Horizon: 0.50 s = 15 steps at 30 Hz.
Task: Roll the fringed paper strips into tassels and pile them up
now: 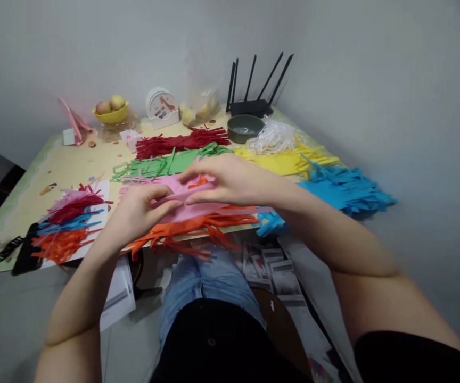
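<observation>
A stack of pink fringed sheets (180, 213), seemingly tissue paper or thin cloth, lies at the table's front. My left hand (144, 210) pinches a pink sheet's edge between thumb and curled fingers. From the other side, my right hand (232, 178) curves round the same pink sheet, thumb below and fingers above. A small orange piece (201, 182) shows between its thumb and fingers; whether it is held is unclear. Orange fringed sheets (182, 226) lie just below my hands, their strips hanging over the table edge. Green fringed sheets (174, 164) lie behind the pink ones.
Dark red (182, 141), yellow (281, 159) and blue fringed sheets (345, 189) lie around. Mixed fringed bundles (70, 213) rest at left. Behind stand a green-grey bowl (246, 129), white string (272, 135), a router (251, 108) and a yellow fruit bowl (111, 114).
</observation>
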Each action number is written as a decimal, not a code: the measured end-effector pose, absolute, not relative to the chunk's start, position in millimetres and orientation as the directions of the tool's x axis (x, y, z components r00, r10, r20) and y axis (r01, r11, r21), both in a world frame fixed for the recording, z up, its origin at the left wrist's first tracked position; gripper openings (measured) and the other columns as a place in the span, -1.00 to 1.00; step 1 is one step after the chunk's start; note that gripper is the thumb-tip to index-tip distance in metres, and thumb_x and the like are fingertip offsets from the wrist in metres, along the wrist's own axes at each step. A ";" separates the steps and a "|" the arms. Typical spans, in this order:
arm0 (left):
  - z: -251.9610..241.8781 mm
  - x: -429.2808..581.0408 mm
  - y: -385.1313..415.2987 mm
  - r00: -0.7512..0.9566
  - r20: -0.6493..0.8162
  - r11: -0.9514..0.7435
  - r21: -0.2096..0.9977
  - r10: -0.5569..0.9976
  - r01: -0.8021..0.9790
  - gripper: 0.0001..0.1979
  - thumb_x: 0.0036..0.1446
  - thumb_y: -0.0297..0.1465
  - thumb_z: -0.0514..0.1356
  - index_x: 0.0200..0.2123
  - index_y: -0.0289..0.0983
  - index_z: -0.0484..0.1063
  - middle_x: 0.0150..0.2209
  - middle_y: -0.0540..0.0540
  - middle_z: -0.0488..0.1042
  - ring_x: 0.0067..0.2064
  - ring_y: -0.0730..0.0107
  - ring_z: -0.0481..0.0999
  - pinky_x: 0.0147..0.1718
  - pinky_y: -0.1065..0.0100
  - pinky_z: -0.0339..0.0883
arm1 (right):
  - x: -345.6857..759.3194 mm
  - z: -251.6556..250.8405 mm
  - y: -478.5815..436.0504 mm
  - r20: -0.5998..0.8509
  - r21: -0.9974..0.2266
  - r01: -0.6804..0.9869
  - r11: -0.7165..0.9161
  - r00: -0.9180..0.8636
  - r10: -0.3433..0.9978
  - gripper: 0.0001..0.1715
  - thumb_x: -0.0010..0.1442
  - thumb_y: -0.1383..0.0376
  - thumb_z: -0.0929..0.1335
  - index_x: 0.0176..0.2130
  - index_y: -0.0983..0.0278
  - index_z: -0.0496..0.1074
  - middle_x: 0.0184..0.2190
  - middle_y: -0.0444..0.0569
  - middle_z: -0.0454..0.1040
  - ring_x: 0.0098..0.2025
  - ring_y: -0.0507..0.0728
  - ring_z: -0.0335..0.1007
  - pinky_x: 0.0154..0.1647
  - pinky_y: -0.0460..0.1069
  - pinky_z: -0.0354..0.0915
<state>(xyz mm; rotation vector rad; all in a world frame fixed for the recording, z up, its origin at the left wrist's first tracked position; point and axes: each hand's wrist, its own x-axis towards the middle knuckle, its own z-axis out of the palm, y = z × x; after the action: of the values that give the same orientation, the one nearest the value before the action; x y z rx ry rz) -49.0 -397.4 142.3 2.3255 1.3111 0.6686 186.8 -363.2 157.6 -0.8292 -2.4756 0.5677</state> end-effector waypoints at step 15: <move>113.8 -83.0 -402.2 0.125 0.310 -0.327 0.933 0.943 0.152 -0.88 0.05 -0.32 0.35 -0.33 -0.22 0.62 -0.38 -0.06 0.55 -0.54 0.51 0.42 -0.55 0.43 0.32 | 188.8 108.7 -365.7 0.525 -0.816 -0.014 0.578 -0.436 0.731 -0.80 0.13 0.37 0.38 -0.25 0.27 0.61 -0.27 -0.06 0.62 -0.21 0.07 0.50 -0.16 -0.05 0.35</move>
<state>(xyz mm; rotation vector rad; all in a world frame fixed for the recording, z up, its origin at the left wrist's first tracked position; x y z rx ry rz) -83.0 -402.2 113.8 1.6236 1.0865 1.2815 188.8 -365.7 108.7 -0.5841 -1.8370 0.9603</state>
